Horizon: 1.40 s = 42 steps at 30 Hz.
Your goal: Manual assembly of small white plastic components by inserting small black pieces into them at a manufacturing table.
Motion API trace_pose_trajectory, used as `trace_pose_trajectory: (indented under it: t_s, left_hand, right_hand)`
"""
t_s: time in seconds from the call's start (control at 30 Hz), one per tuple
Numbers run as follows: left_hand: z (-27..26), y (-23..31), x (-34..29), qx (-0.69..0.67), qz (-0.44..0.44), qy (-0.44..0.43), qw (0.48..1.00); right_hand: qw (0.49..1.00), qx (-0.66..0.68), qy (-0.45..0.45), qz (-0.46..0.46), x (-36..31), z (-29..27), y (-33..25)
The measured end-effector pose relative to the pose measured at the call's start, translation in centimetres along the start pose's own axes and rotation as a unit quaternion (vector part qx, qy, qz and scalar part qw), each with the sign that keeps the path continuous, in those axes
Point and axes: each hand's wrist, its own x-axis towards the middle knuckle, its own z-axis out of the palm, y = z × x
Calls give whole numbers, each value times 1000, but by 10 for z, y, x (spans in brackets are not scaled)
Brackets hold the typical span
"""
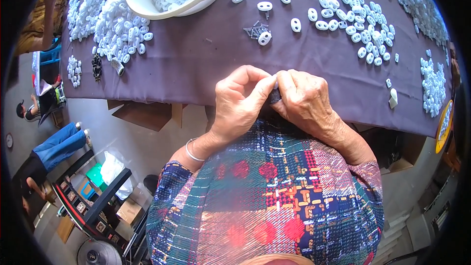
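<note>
My left hand [243, 99] and my right hand [306, 97] meet at the table's near edge, fingertips pinched together. A small pale bit shows between the fingertips, but the fingers hide most of it. Something dark [275, 96] sits against my right fingers; I cannot make out what it is. Just beyond my hands, a small heap of metal springs [253, 30] lies beside a white two-hole cord lock [264, 38]. Further off are another cord lock [264, 6] and a loose cluster of white cord locks [363, 24] to the right.
A white bowl [142, 11] full of white plastic pieces stands at the far left, next to a large pile of them [117, 29]. More small pieces [433, 88] lie by the right edge, near a yellow tray [444, 126]. A dark purple cloth [196, 76] covers the table.
</note>
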Motion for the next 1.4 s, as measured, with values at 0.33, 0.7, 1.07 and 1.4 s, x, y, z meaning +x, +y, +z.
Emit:
trace_pose_trajectory:
  t_s: [0.33,0.7,1.07,1.4]
  left_hand:
    - [0,-2,0,-7,19,2,1000]
    - [-1,-5,0,-16,22,-5,1000]
    - [0,-3,2,-5,33,1,999]
    - [-1,-4,2,-35,34,21,999]
  right_hand:
    - [1000,-4,-2,0,0,0,0]
    - [1000,-20,9,-13,-1,2,0]
    - [1000,-16,14,-4,1,4,0]
    - [991,121,57,31,3,-11,0]
